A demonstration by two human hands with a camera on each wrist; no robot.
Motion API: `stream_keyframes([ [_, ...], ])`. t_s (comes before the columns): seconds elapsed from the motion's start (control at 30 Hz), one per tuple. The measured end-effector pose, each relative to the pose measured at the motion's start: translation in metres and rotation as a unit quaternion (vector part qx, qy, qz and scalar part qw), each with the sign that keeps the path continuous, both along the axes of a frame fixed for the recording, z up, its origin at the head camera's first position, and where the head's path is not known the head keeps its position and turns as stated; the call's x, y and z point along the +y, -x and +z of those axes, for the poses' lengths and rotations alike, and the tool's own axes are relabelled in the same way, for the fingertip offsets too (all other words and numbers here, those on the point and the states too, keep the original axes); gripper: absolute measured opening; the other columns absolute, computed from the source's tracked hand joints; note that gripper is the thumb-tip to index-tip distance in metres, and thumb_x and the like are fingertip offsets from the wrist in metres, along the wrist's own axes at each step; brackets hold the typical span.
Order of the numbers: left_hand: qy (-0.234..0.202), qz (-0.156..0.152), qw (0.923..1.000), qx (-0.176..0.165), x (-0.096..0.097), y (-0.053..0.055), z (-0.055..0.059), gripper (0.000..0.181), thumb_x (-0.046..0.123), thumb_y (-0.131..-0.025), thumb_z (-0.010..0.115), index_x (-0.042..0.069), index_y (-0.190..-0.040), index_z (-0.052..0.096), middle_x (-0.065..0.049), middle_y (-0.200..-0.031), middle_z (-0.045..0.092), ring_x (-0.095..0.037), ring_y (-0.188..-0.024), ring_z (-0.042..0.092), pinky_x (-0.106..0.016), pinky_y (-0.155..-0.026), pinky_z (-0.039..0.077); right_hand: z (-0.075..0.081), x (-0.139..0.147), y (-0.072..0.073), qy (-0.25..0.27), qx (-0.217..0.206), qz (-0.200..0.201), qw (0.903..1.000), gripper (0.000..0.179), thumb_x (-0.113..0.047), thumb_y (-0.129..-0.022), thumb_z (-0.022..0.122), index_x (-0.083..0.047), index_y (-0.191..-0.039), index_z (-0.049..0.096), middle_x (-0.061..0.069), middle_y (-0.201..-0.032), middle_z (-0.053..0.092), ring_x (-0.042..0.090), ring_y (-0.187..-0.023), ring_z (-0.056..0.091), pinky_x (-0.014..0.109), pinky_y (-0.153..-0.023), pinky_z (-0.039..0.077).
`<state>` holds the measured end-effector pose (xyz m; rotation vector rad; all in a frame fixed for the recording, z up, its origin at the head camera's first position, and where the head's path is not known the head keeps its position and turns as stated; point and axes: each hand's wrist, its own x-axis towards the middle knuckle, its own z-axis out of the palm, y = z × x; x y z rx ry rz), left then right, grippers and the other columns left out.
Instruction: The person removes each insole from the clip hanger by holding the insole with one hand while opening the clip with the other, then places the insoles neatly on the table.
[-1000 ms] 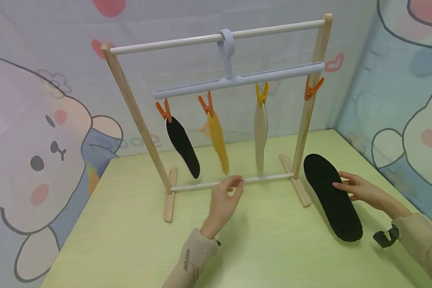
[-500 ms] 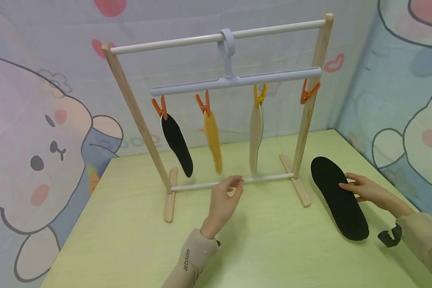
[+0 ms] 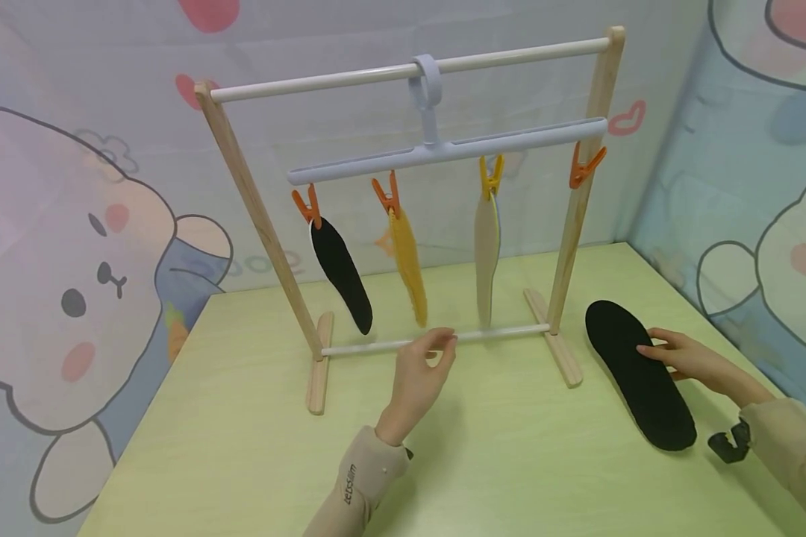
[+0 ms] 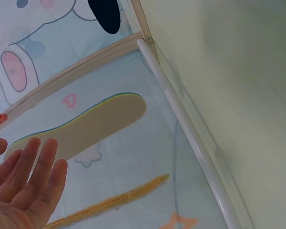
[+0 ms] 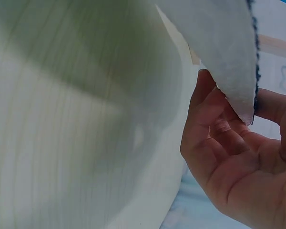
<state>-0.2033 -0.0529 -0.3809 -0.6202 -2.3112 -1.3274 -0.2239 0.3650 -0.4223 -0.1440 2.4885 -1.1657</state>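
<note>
My right hand [image 3: 695, 358] pinches a black insole [image 3: 641, 377] by its right edge, thumb on the black face and fingers behind. In the right wrist view the pale underside [image 5: 219, 43] of that insole shows between thumb and fingers. My left hand [image 3: 422, 377] holds nothing; its fingers are loosely bent in front of the stand's lower white rod [image 3: 504, 333]. Above it, clothespins clip three insoles under a hanger [image 3: 436, 153]: a black one [image 3: 341, 272], a yellow one [image 3: 408, 265] and a beige one [image 3: 486, 253]. An orange clothespin [image 3: 583, 168] at the right end bears nothing.
The hanger hooks over the top white rod [image 3: 349, 78] of a wooden stand. Its right post [image 3: 580, 216] and foot [image 3: 554, 343] stand left of the held insole. All rests on a light green table [image 3: 222, 447], with printed cloth walls [image 3: 107, 224] behind and beside it.
My right hand has moved slightly to the right with the black insole. The hanger and its hanging insoles have swung left and back again. My left hand has stayed still.
</note>
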Motion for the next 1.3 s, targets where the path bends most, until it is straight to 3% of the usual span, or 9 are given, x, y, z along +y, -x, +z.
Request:
stream_keyframes([
  [0.2, -0.003, -0.004, 1.0, -0.007, 0.0002, 0.0004, -0.0009, 0.017, 0.012, -0.086, 0.055, 0.003, -0.099, 0.064, -0.01, -0.09, 0.069, -0.018, -0.082, 0.066, -0.036, -0.07, 0.052, -0.0014, 0.0018, 0.0005, -0.006, 0.001, 0.004, 1.0, 0.074, -0.035, -0.096, 0.035, 0.016, -0.135, -0.003, 0.044, -0.135, 0.007, 0.058, -0.121, 0.016, 0.06, -0.084, 0.04],
  [0.63, 0.001, -0.001, 1.0, -0.007, -0.0005, 0.0004, -0.0025, 0.017, 0.012, -0.086, 0.056, 0.004, -0.098, 0.064, -0.01, -0.09, 0.069, -0.017, -0.081, 0.065, -0.024, -0.069, 0.05, -0.0039, -0.0001, 0.0027, -0.006, -0.01, 0.013, 0.9998, 0.075, -0.036, -0.096, 0.035, 0.016, -0.135, -0.002, 0.043, -0.135, 0.013, 0.055, -0.123, 0.02, 0.057, -0.085, 0.041],
  [0.83, -0.004, -0.003, 1.0, -0.008, -0.0007, 0.0002, -0.0001, 0.017, 0.012, -0.086, 0.056, 0.004, -0.099, 0.064, -0.01, -0.09, 0.069, -0.018, -0.081, 0.065, -0.035, -0.069, 0.052, -0.0052, 0.0, 0.0058, -0.011, -0.01, 0.016, 0.9998, 0.073, -0.035, -0.096, 0.034, 0.015, -0.136, 0.0, 0.042, -0.135, 0.017, 0.054, -0.123, 0.023, 0.057, -0.084, 0.042],
  [1.3, -0.009, -0.005, 0.9999, -0.003, -0.003, 0.002, 0.0, 0.017, 0.012, -0.087, 0.055, 0.004, -0.098, 0.064, -0.009, -0.09, 0.07, -0.018, -0.081, 0.066, -0.038, -0.069, 0.053, -0.0048, -0.0049, 0.0073, -0.015, -0.021, 0.025, 0.9994, 0.071, -0.036, -0.096, 0.034, 0.015, -0.136, 0.004, 0.041, -0.133, 0.026, 0.051, -0.12, 0.034, 0.053, -0.083, 0.044],
])
